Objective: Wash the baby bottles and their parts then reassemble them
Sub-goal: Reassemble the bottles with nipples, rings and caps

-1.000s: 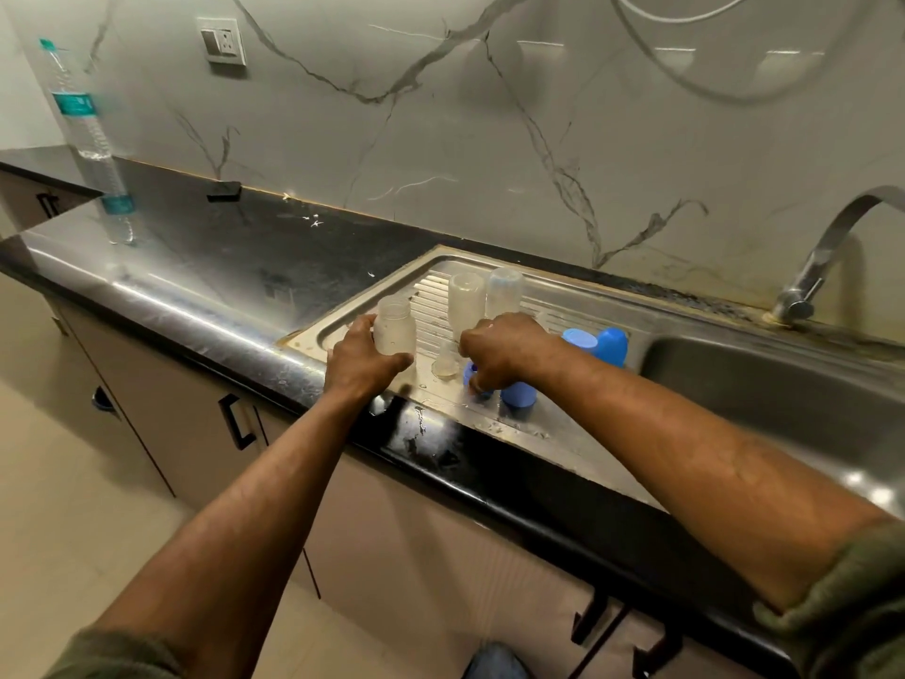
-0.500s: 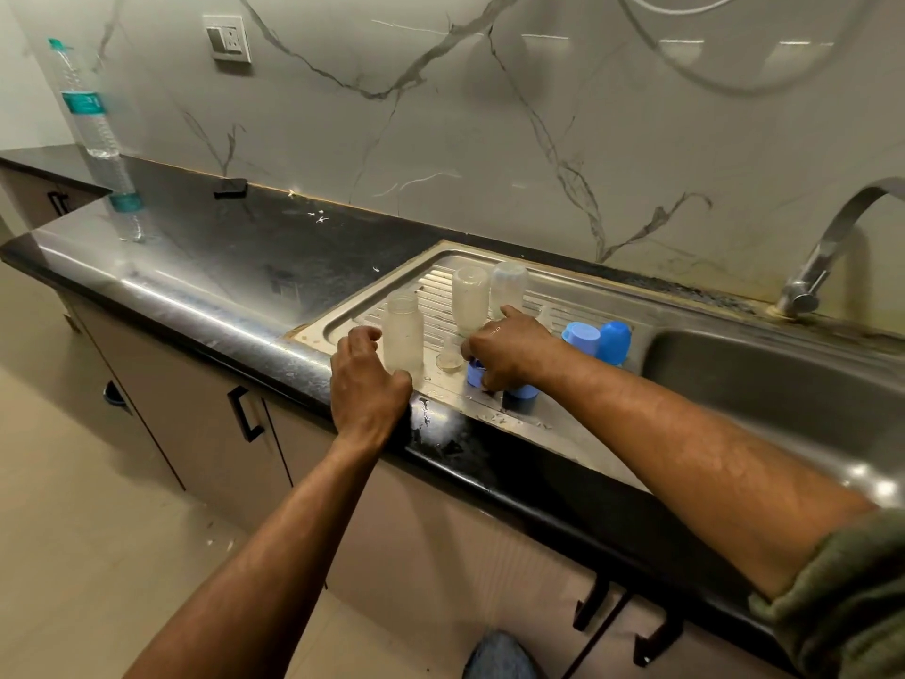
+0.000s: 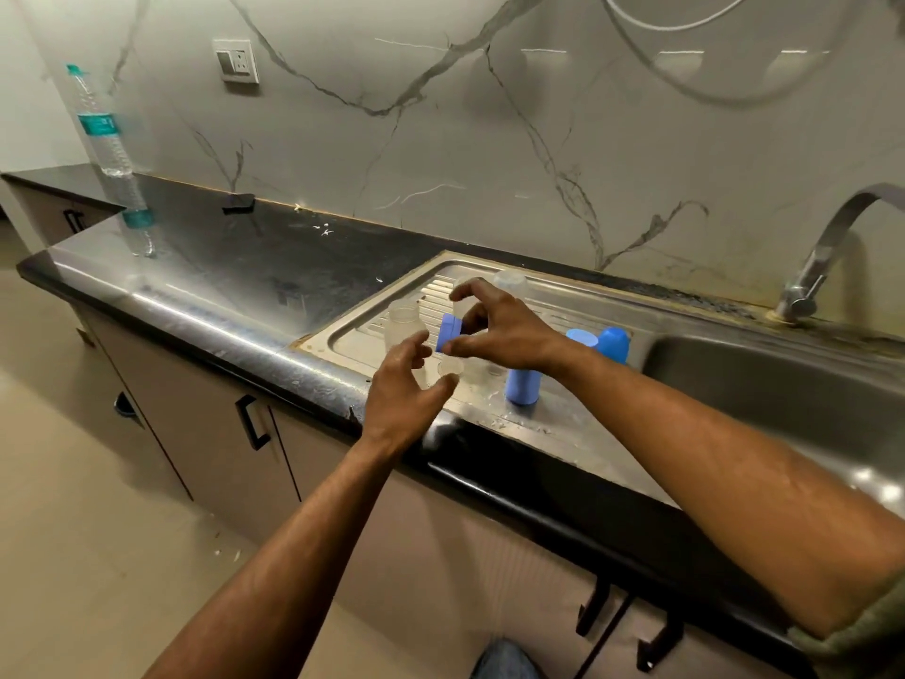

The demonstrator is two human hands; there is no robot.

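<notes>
Your right hand pinches the blue collar; your left hand, fingers spread and holding nothing, should steady the clear bottle near the drainboard's front edge before threading squarely.

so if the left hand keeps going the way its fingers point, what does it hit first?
Probably the blue ring pinched in the right hand. The left hand is open, fingers aimed up toward it; the clear bottle stands just left, depth unclear.

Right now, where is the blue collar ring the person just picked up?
In the head view, the blue collar ring is pinched in the right hand, held above the drainboard near the clear bottle.
</notes>
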